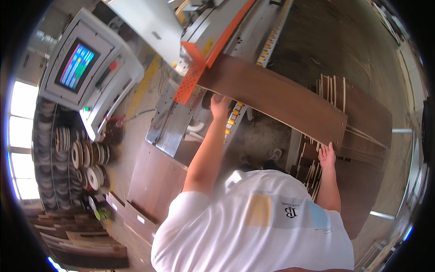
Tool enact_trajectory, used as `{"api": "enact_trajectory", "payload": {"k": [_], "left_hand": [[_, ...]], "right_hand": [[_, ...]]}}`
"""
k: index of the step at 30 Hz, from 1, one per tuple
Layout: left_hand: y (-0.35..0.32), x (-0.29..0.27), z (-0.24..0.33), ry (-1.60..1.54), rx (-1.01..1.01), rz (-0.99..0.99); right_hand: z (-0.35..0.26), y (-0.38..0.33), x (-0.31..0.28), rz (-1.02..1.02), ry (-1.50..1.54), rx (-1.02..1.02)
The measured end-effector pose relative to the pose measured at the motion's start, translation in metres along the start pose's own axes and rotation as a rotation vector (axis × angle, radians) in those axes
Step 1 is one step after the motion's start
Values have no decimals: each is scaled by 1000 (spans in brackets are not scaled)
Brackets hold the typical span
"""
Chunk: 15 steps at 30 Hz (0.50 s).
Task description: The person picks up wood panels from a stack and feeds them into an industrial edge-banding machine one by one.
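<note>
A long brown board (276, 97) with a pale narrow edge reaches from the machine's orange guard out to the right. My left hand (219, 105) is closed at its near edge, close to the machine, with the fingertips partly hidden. At the board's near right corner, my right hand (327, 155) holds the edge, some fingers out of sight under it. The board's left end lies against the orange perforated guard (189, 84). Beneath its middle runs a rail with yellow rollers (233, 119).
Stacked brown boards (364, 106) stand at right, beside and below the held board. A control console (90, 63) with a lit screen is at far left. Edging rolls (90, 156) sit below it. A brown panel (152, 179) lies left of my body; more boards (81, 235) are piled lower left.
</note>
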<state>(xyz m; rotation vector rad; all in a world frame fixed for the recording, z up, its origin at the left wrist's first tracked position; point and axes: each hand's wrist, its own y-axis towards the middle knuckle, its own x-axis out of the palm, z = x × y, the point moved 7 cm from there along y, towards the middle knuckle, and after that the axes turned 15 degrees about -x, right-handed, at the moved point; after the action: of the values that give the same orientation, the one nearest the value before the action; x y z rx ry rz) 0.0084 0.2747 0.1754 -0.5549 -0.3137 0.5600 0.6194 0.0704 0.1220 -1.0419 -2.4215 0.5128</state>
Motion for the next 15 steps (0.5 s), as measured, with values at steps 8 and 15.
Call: {"api": "enact_trajectory", "payload": {"k": [8, 15], "left_hand": [[-224, 100, 67, 16, -172, -930], [-464, 110, 186, -190, 220, -2090]], "right_hand": [[36, -81, 13, -284, -467, 28], [73, -141, -51, -275, -744, 211]]}}
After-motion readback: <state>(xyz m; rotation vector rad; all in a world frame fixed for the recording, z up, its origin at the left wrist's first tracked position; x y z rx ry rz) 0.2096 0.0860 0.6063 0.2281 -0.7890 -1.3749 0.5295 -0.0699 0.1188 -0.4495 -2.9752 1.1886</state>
